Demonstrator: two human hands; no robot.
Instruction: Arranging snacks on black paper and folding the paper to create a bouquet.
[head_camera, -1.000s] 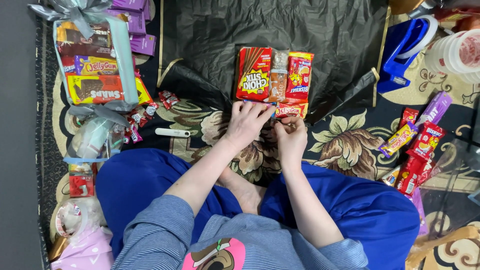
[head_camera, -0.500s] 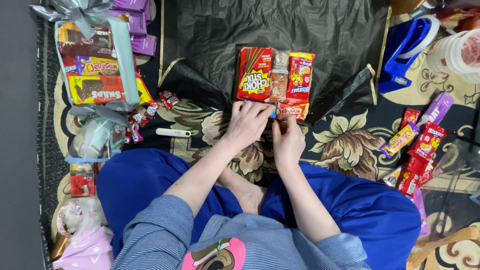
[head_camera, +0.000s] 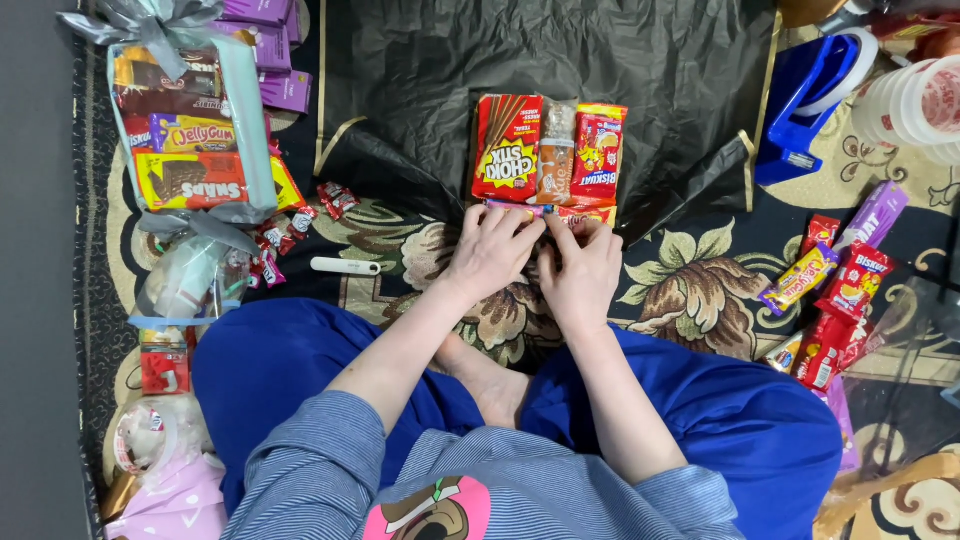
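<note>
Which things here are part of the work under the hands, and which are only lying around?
In the work:
left hand
right hand
red snack box
brown bar
red biscuit pack
black plastic sheet

Lying about:
blue tape dispenser
wrapped gift basket
white tube
loose snack packs on the right

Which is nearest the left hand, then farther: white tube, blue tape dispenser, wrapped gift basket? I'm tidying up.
1. White tube, on the rug just left of the left hand.
2. Wrapped gift basket, far upper left.
3. Blue tape dispenser, upper right, past the right hand.
</note>
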